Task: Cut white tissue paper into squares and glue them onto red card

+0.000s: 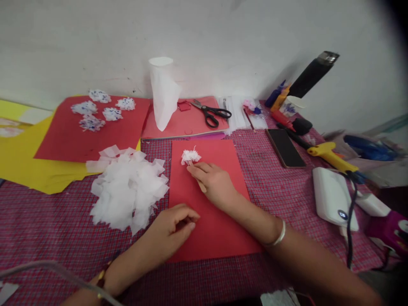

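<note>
A small tuft of frilly white tissue paper (191,156) rests on the upper part of a red paper sheet (219,231). My right hand (214,180) reaches over the sheet, its fingers closed together at the tuft's lower edge; the exact grip is partly hidden. Lower down, my left hand (174,225) hovers over the sheet's left edge. Its fingers are curved, with a small gap to the thumb and nothing visible between them. Left of the sheet lies a loose heap of white tissue paper pieces (126,193).
Several blue-flecked white tufts (112,114) lie on another red sheet (63,142), above yellow paper (28,163). Black-handled scissors (212,114) and a white paper cone (163,95) are at the back. To the right are a phone (285,148), a yellow glue gun (333,157) and a white power bank (333,197).
</note>
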`<state>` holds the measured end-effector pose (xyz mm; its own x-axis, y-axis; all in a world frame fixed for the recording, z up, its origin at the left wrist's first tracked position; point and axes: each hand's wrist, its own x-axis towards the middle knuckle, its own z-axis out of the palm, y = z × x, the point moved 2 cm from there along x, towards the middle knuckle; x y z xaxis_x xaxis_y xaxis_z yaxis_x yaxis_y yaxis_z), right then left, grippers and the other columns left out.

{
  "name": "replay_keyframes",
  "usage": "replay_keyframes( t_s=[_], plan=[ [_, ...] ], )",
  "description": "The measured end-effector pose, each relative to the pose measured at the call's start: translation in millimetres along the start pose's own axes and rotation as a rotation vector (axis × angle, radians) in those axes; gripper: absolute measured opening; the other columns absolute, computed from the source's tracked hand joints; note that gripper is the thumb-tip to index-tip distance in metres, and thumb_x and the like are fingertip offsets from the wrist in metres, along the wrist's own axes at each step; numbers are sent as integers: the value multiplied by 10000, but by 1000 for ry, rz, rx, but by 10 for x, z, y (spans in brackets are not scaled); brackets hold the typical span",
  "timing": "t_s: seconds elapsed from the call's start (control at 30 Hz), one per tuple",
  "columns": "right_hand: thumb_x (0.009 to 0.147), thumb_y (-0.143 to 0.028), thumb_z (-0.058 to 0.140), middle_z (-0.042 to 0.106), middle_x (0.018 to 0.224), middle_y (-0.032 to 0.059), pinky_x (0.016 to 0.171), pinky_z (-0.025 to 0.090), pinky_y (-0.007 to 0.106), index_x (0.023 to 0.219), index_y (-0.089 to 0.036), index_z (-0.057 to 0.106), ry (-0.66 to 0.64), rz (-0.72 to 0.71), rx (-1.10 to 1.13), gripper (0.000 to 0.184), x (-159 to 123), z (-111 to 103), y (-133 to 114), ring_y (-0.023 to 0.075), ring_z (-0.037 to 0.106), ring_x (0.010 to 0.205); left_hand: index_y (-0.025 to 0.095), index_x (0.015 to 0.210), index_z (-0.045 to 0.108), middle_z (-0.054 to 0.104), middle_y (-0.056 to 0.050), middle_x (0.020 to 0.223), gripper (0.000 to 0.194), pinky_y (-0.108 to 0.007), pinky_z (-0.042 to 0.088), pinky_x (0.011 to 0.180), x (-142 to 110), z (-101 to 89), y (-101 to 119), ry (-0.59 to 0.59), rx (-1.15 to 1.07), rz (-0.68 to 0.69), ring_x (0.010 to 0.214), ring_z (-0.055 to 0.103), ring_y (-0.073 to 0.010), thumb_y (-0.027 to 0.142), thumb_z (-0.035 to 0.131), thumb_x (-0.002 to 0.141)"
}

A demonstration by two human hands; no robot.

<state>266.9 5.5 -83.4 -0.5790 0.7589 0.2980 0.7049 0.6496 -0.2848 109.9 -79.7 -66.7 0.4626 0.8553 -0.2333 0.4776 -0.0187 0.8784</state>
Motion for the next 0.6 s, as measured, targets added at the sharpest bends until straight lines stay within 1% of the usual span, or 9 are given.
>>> replay_keyframes(
  t_s=[0.13, 0.27, 0.37, 0.47, 0.53, 0.57, 0.6],
  plan=[
    [936, -109, 503, 680, 1188, 129, 813, 500, 369, 1260, -159, 635, 9, -14, 15, 353, -43, 7, -23, 236, 625, 964, 185, 926, 661, 694, -40, 891, 205, -317, 475, 754, -5, -8, 10, 8, 1, -1, 828, 629, -181, 223, 471, 859],
    [943, -123, 509, 683, 1169, 139, 797, 514, 376, 1228, -163, 651, 53, -68, 74, 321, -125, -39, -70, 239, 641, 973, 187, 918, 664, 693, -37, 875, 198, -315, 478, 744, -1, -9, 4, 12, -5, 12, 818, 629, -180, 214, 480, 852],
    [969, -155, 472, 699, 1120, 136, 781, 528, 356, 1193, -160, 664, 122, -79, 207, 295, -164, -104, -96, 217, 656, 948, 189, 914, 669, 694, -36, 869, 191, -307, 481, 736, -9, 20, 7, 21, -9, 23, 813, 630, -175, 202, 491, 847],
    [987, -198, 448, 711, 1087, 113, 793, 536, 338, 1180, -179, 666, 187, -20, 455, 291, -162, -142, -72, 188, 668, 925, 194, 916, 683, 699, -35, 857, 186, -298, 485, 716, -53, 5, 48, 15, -22, 38, 792, 633, -172, 210, 508, 855],
    [993, -238, 447, 718, 1070, 91, 798, 540, 328, 1152, -199, 674, 230, 85, 681, 279, -141, -134, -11, 172, 675, 918, 208, 906, 701, 710, -28, 840, 185, -287, 486, 694, -77, -116, 99, 24, -20, 46, 766, 639, -168, 240, 521, 873],
    [995, -263, 447, 723, 1050, 83, 789, 543, 322, 1127, -204, 681, 245, 143, 791, 275, -125, -121, 29, 167, 678, 903, 217, 892, 708, 716, -23, 827, 184, -281, 485, 684, -74, -226, 128, 53, -3, 54, 752, 643, -167, 258, 530, 880],
    [996, -290, 447, 727, 1019, 77, 767, 545, 315, 1099, -203, 687, 255, 198, 891, 275, -108, -104, 71, 162, 680, 871, 227, 877, 715, 723, -19, 828, 183, -278, 484, 685, -53, -371, 154, 118, 33, 63, 751, 647, -166, 278, 539, 885]
  ],
)
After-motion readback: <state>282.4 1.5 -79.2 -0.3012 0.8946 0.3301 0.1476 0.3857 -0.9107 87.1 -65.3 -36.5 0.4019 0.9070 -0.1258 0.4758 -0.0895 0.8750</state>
